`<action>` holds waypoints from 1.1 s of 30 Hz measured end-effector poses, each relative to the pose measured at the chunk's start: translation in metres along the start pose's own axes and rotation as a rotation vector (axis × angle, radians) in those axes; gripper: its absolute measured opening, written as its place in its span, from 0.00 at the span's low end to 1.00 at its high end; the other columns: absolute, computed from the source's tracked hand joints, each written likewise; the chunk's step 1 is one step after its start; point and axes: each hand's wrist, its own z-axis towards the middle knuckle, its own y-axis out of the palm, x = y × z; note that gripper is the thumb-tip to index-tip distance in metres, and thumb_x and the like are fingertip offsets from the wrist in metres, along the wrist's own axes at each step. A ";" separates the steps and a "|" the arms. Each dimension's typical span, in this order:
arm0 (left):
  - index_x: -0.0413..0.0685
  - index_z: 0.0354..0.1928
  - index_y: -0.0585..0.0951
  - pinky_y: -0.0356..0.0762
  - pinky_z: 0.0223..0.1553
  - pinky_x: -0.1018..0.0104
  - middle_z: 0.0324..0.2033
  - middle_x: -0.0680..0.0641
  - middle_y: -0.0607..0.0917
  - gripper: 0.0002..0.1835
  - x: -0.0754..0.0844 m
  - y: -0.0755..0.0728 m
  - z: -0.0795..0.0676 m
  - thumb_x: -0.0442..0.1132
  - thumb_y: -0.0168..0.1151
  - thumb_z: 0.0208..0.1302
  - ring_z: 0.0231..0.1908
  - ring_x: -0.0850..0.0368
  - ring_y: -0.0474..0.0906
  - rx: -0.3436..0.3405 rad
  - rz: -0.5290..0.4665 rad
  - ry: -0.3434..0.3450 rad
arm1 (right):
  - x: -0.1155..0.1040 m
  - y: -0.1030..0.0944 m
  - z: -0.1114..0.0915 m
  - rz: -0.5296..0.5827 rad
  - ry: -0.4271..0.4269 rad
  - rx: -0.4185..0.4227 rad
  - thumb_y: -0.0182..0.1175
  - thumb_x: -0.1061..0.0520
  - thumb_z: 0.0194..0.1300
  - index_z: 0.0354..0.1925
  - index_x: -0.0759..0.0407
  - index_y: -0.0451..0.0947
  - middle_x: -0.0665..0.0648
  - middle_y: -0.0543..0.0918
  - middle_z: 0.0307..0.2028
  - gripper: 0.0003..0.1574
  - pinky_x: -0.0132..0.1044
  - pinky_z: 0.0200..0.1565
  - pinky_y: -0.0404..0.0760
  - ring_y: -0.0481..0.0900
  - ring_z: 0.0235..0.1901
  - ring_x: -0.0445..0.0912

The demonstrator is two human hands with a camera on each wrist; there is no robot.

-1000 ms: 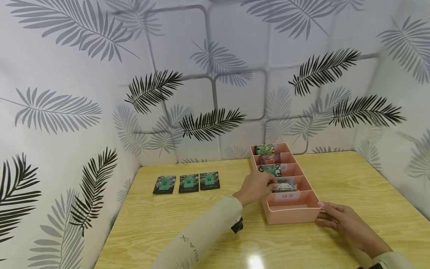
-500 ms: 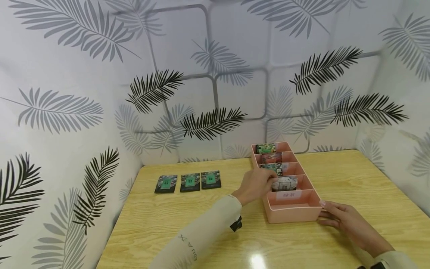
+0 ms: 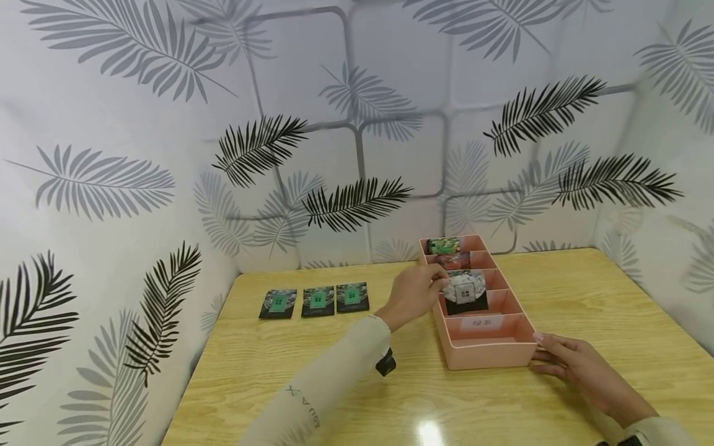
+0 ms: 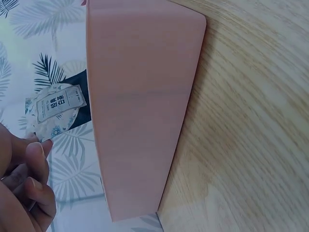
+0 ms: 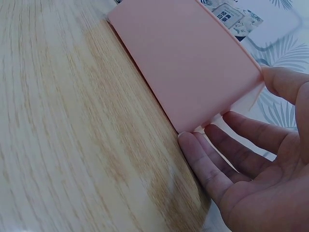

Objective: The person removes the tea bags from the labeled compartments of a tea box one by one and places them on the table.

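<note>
My left hand (image 3: 413, 294) pinches a tea packet (image 3: 465, 292) by its left edge, over the pink divided box (image 3: 491, 358). White with a pale label on top, the packet has a black lower part. In the left wrist view, the packet (image 4: 60, 104) stands up past the box's rim, its lower end hidden behind the wall (image 4: 140, 106). My right hand (image 3: 586, 375) holds the box's near right corner. Seen from the right wrist, the thumb is at the rim and the fingertips (image 5: 188, 140) touch the wall lower down.
Three dark packets with green labels, a left one (image 3: 278, 303), a middle one (image 3: 318, 300) and a right one (image 3: 352, 297), lie on the wooden table (image 3: 268, 371). A green packet (image 3: 444, 246) and a red packet (image 3: 452, 261) occupy the box's back compartments. A patterned wall stands behind.
My left hand has raised the white and black packet up out of its compartment, so more of it shows. The right hand keeps its hold on the box corner.
</note>
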 end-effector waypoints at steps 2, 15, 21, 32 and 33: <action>0.53 0.45 0.87 0.62 0.20 0.74 0.25 0.57 0.85 0.08 -0.002 -0.001 0.000 0.44 0.61 0.77 0.16 0.68 0.67 0.001 -0.016 -0.020 | 0.000 -0.001 0.000 0.002 -0.001 -0.010 0.44 0.45 0.85 0.73 0.86 0.47 0.52 0.83 0.55 0.46 0.42 0.56 0.81 0.84 0.52 0.41; 0.50 0.47 0.87 0.71 0.27 0.74 0.35 0.54 0.88 0.09 -0.009 -0.023 0.000 0.43 0.59 0.78 0.20 0.68 0.72 0.061 -0.115 -0.049 | 0.001 -0.002 0.001 0.035 -0.010 -0.018 0.45 0.47 0.85 0.72 0.86 0.49 0.49 0.84 0.53 0.44 0.43 0.56 0.81 0.85 0.52 0.42; 0.51 0.46 0.87 0.72 0.27 0.72 0.36 0.54 0.88 0.08 -0.014 -0.030 -0.002 0.43 0.60 0.77 0.21 0.69 0.73 0.056 -0.054 -0.087 | 0.002 -0.002 0.002 0.038 -0.005 -0.010 0.46 0.46 0.85 0.72 0.86 0.50 0.49 0.84 0.53 0.44 0.43 0.56 0.81 0.85 0.51 0.42; 0.54 0.46 0.90 0.64 0.18 0.72 0.31 0.55 0.89 0.09 -0.026 -0.033 -0.004 0.43 0.62 0.76 0.17 0.67 0.71 0.077 0.104 -0.175 | 0.002 -0.002 0.002 0.018 0.002 -0.008 0.46 0.45 0.84 0.72 0.86 0.51 0.50 0.85 0.52 0.45 0.41 0.56 0.81 0.85 0.51 0.42; 0.54 0.45 0.90 0.65 0.18 0.72 0.33 0.55 0.89 0.08 -0.027 -0.033 -0.005 0.43 0.63 0.76 0.18 0.68 0.72 0.080 0.106 -0.177 | 0.003 -0.001 0.002 0.018 0.004 -0.007 0.46 0.45 0.84 0.72 0.86 0.51 0.50 0.85 0.52 0.45 0.41 0.56 0.81 0.85 0.51 0.41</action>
